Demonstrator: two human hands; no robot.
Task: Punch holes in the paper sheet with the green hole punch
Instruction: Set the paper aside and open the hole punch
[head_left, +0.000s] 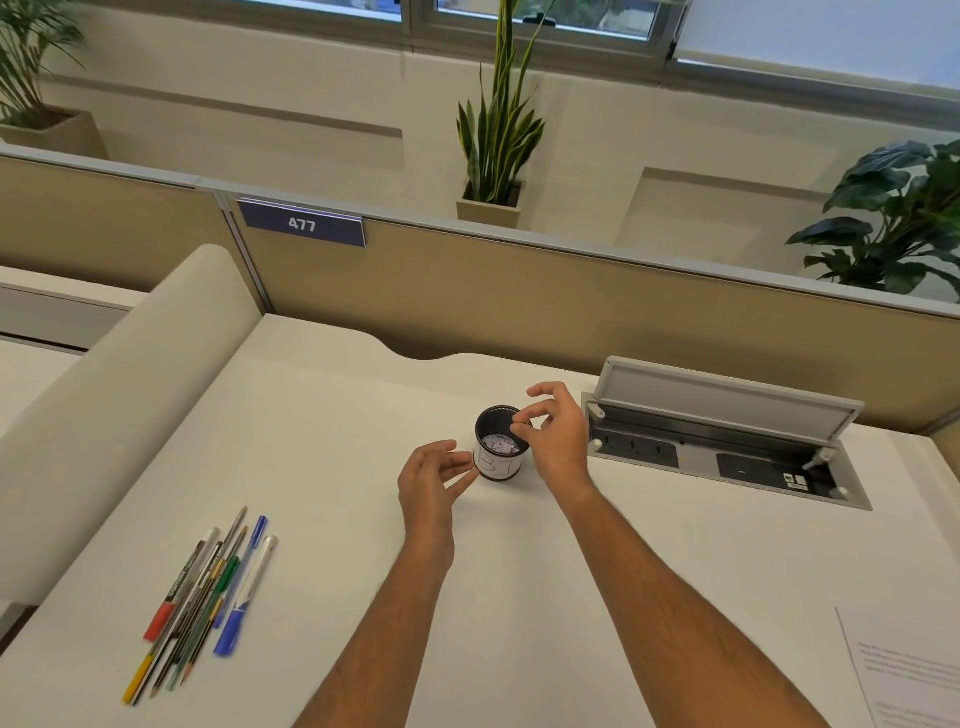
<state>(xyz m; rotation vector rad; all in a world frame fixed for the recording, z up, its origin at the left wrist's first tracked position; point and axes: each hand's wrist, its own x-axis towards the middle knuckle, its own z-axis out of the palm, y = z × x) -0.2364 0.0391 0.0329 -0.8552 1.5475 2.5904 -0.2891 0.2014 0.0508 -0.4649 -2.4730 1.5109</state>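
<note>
A small black cup with a white label stands on the white desk; pale paper bits lie inside it. My right hand hovers over the cup's rim, thumb and forefinger pinched together above the opening; whether they hold anything is too small to tell. My left hand is just left of the cup, fingers apart, fingertips close to its side. A printed paper sheet lies at the desk's lower right edge, partly cut off. No green hole punch is in view.
Several pens and pencils lie in a bundle at the front left. An open socket box with a raised lid is set into the desk at the right. A beige partition closes the back; a curved divider borders the left.
</note>
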